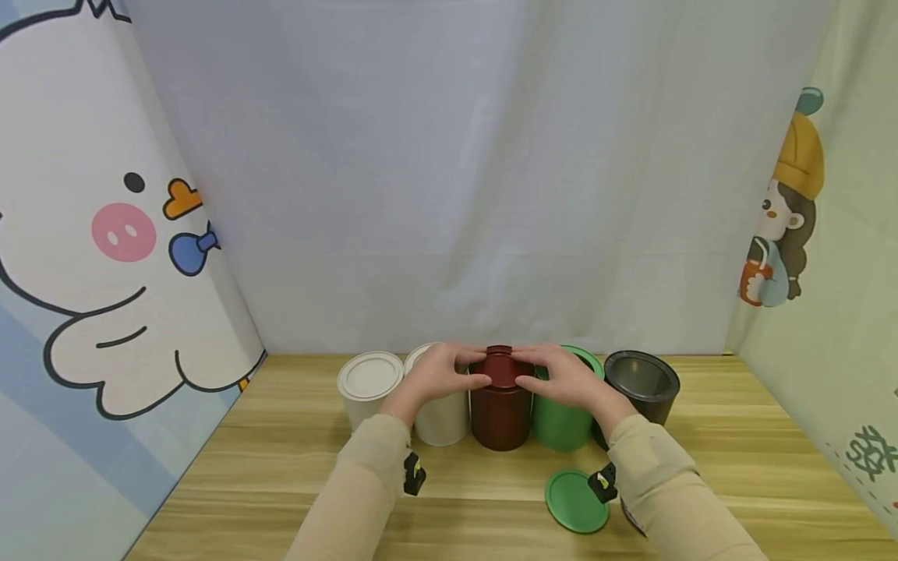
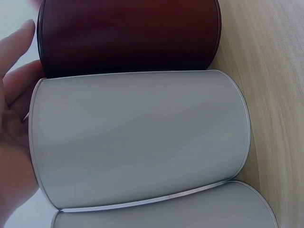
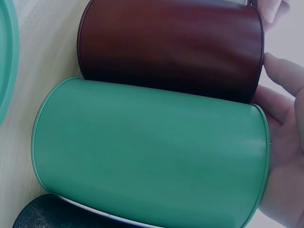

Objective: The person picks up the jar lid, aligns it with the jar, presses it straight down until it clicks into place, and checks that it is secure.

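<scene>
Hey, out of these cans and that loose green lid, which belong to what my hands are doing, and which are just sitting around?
Seemingly part of the job:
dark red can, with your left hand and right hand at its top

Seemingly just sitting around:
leftmost white can
white can beside the dark red can
green can
black can
green lid

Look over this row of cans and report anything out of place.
What stands out: the green lid lies on the table, in front of the row, while the green can it matches in colour looks open. The leftmost white can, by contrast, looks closed. I see nothing spilled or damaged.
</scene>
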Motion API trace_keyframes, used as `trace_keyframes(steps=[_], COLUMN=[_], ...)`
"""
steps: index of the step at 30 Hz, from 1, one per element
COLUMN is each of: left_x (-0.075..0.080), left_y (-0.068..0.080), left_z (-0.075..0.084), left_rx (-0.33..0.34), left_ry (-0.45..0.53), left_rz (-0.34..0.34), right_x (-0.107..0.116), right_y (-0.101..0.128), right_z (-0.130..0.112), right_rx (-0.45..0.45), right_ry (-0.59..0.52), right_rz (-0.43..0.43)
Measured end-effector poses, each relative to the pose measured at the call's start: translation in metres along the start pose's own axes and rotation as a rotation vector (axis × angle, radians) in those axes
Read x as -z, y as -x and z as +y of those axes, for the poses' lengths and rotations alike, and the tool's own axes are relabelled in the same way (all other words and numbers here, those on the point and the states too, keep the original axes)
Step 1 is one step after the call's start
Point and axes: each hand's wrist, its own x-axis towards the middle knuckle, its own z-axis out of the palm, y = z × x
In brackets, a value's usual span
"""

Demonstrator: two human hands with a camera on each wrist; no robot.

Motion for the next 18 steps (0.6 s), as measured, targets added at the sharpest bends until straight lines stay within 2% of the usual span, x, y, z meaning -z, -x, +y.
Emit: trace_keyframes(steps=[18], left_x=[0.0002], left_y=[-0.0017], left_z=[0.0009], left_rx=[0.015], left_ry=[-0.024], left_rz=[-0.011], right_x=[-0.001], right_y=[-0.0018], right_z=[0.0003], right_rx=[-0.016], right_ry=[0.016], right_rz=[-0.005])
